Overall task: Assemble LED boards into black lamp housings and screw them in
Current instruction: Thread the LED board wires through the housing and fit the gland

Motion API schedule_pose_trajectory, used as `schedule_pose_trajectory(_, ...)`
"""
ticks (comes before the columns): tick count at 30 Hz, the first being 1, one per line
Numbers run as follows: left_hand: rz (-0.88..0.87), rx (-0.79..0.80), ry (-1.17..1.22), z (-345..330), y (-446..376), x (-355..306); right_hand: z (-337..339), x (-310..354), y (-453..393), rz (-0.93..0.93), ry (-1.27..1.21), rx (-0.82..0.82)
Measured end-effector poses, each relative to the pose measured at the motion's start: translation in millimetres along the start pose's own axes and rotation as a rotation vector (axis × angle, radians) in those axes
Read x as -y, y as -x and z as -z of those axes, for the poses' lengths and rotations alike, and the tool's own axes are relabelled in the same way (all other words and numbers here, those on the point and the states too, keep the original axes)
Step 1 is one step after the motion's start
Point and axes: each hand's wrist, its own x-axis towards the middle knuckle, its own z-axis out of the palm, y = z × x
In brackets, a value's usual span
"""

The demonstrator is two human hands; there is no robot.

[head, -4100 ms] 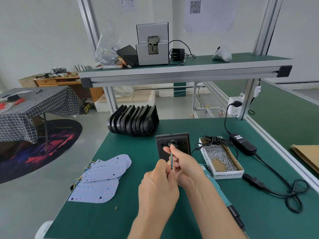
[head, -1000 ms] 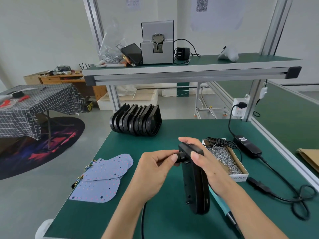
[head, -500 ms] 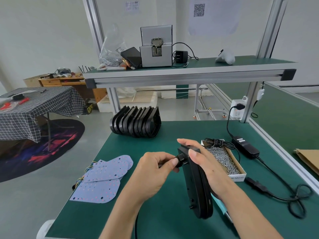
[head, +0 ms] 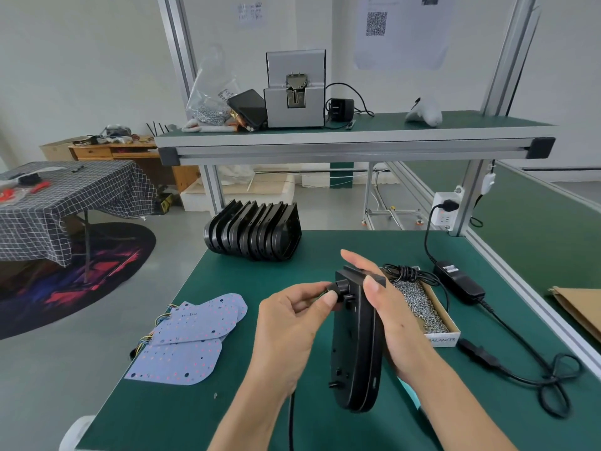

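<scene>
The black lamp housing [head: 356, 346] is up on edge above the green bench [head: 227, 402], held upright in front of the person, its narrow rim toward the camera. The right hand [head: 390, 320] cradles its far face, fingers straight and flat along the shell, a spread grip that carries rather than clamps. The left hand [head: 292, 320] is pinching at the small round boss [head: 341, 286] near the housing's top, thumb and forefinger pressed together on thin wires there, though what exactly sits between them is hard to make out. This shell looks like stiff moulded plastic, light enough for one palm and smooth, so it could slip; the flat faces and squared top end are the safest places to hold, not the little protruding pegs. The LED boards [head: 192, 340] lie stacked on the bench to the left, thin and probably flexible, with coloured leads at their edge, best lifted by the rims. Room is decent: bare green mat in front and left, but the screw box [head: 432, 317] sits just beside the right hand, and a power cable [head: 520, 359] loops near the right edge. More housings [head: 253, 232] stand in a row well behind.
</scene>
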Motion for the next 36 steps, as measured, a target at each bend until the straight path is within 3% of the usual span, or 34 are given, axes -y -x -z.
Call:
schedule_pose_trajectory(14, -0.1, -0.007, 0.047, -2.9, 3.4, -6.1, -0.2, 2.4, 5.2, 0.098, 0.068, -0.006)
schedule_pose_trajectory(24, -0.236, 0.018, -0.107, 5.2, 9.2, -4.8, -4.0, 4.2, 14.0, 0.119, 0.061, 0.01)
schedule_pose_trajectory(36, -0.208, 0.025, -0.189, -2.3, 9.1, -0.6, -5.3, 4.6, 14.7, 0.103, 0.054, 0.034)
